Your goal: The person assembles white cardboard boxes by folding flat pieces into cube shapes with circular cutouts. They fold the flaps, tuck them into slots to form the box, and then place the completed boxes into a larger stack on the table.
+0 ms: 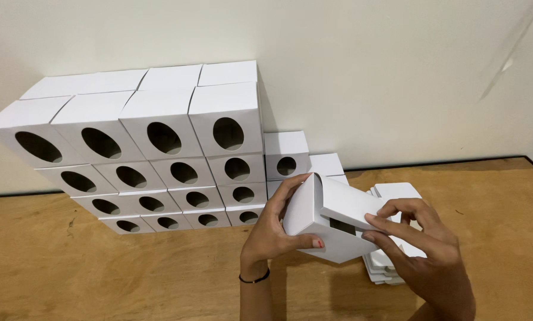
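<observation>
White card is nearly all the head view shows: a half-folded white box is held between both hands above a wooden table. The left hand grips its near left end, thumb under the lower edge and fingers curled up over the rounded, not yet closed side, a thin dark band at the wrist. The right hand comes in from the right, its fingers laid flat along the box's front face beside a dark opening, thumb pressing the top panel; both hands are closed on the box, neither spread wide. The box's long axis runs from upper left down to lower right, tilted, with its unfinished end toward the left hand, which is the nearer of the two to that open flap.

Directly beneath the right hand lies a stack of flat white blanks, partly hidden by the box and the fingers. To the left, against a pale wall, stands a wall of finished white boxes, each with an oval hole in its face, stacked four high. A shorter column of boxes sits at its right end, just behind the held box, close to the left fingertips.
</observation>
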